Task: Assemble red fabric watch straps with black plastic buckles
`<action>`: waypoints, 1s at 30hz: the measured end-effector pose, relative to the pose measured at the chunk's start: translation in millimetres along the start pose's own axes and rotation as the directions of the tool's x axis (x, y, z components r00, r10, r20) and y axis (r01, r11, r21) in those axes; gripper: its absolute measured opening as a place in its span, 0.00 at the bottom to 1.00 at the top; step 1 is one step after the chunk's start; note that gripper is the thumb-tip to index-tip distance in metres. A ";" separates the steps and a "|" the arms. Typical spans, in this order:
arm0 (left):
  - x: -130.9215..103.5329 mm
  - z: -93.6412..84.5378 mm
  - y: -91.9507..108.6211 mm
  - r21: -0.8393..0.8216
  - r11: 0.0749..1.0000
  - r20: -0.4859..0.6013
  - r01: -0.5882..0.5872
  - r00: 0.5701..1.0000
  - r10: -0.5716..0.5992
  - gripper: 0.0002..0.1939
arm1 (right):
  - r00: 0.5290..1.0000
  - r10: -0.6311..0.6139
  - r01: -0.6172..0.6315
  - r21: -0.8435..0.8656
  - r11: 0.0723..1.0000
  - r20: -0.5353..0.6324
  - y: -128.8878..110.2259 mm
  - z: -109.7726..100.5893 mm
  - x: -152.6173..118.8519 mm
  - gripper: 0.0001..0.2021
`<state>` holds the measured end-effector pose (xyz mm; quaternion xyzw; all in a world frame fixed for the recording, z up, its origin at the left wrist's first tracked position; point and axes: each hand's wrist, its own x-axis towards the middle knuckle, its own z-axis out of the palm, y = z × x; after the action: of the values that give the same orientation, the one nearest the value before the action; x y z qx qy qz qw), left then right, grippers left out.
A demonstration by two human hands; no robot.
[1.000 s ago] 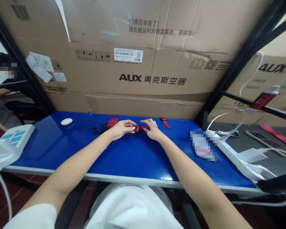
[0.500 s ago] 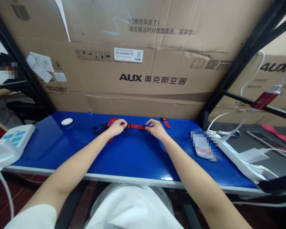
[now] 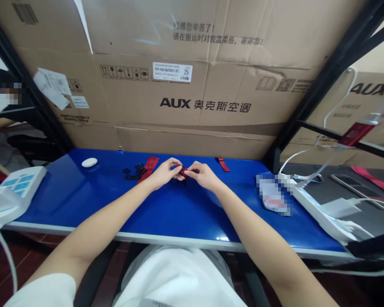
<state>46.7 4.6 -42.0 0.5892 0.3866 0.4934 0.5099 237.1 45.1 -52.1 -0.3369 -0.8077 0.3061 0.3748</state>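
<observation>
Just above the middle of the blue tabletop, my left hand [image 3: 167,172] and my right hand [image 3: 203,174] are close together. Both are closed on a short red webbing strap [image 3: 184,172] with a black buckle [image 3: 181,170]; fingers cover much of it. Left of my left hand lie more red straps [image 3: 151,164], partly behind the wrist. Several black plastic buckles [image 3: 140,167] are scattered beside them. Beyond my right hand, a separate red strap [image 3: 223,164] with a black end piece lies on the table.
A white round object [image 3: 89,162] lies on the blue table [image 3: 192,213] at left. White power strips stand at the left [image 3: 22,192] and right [image 3: 320,213]. A phone [image 3: 273,195] lies near the right one. A large cardboard box [image 3: 147,115] rises behind; another person [image 3: 13,94] sits far left.
My hands have come closer together, and the strap that was stretched out between them is now bunched up at my fingertips. The other straps and buckles stay in place.
</observation>
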 end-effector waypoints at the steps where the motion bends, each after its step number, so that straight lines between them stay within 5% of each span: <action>1: -0.3 -0.3 0.3 0.011 1.000 0.007 0.004 1.000 -0.004 0.20 | 1.000 -0.023 0.023 -0.024 0.999 -0.004 -0.2 -0.6 0.1 0.11; 7: -0.5 -4.0 -0.3 0.038 0.999 0.028 0.031 0.999 -0.033 0.24 | 0.991 -0.134 0.134 -0.078 0.988 0.003 -6.9 -5.3 -2.6 0.13; 17: -6.8 0.3 -0.1 0.127 0.987 0.088 0.095 0.990 -0.107 0.25 | 0.956 -0.207 0.245 -0.178 0.953 0.210 -15.8 -18.9 -7.0 0.10; 22: -6.3 0.9 0.3 0.077 0.989 0.142 0.130 0.980 -0.140 0.24 | 0.974 -0.156 0.173 -0.091 0.981 0.167 -13.2 -19.1 -5.9 0.10; 30: -3.3 1.8 4.3 -0.115 0.982 0.042 0.152 0.988 -0.148 0.21 | 0.996 -0.044 0.036 0.097 0.995 0.082 -11.1 -13.7 -3.2 0.09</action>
<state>47.6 0.3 -38.4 0.5354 0.3913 0.4658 0.5859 246.2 39.5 -37.7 -0.2890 -0.8138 0.3508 0.3621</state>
